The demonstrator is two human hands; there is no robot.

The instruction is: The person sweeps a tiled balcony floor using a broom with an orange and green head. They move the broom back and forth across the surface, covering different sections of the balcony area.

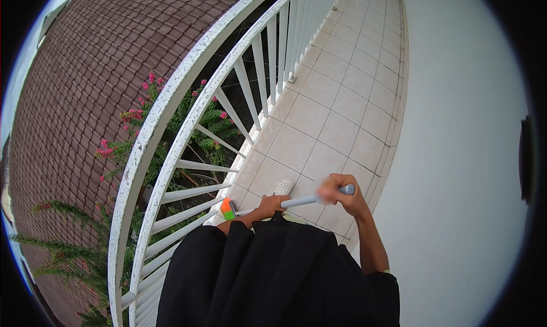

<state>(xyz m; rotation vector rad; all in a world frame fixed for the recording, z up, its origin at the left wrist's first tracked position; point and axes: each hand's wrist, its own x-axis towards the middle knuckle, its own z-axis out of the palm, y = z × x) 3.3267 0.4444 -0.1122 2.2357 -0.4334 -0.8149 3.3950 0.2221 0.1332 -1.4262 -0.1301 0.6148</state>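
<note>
A broom with a pale grey handle (302,200) lies slantwise across the front of my body. Around the upper part of the handle, close to its grey end cap, my right hand (344,193) is closed. Lower down, my left hand (272,205) grips the same handle near my waist. The orange and green broom head (228,209) is at the foot of the railing, on the left edge of the tiled floor (304,109). My left forearm hides part of the handle. A white perforated clog (283,186) shows just beyond my left hand.
A white railing with chipped paint (188,128) curves along the walkway's left side. Past it are a flowering shrub (171,130) and a brown tiled roof (85,113). A plain white wall (453,156) borders the right side, with a dark object (525,160) at its far right.
</note>
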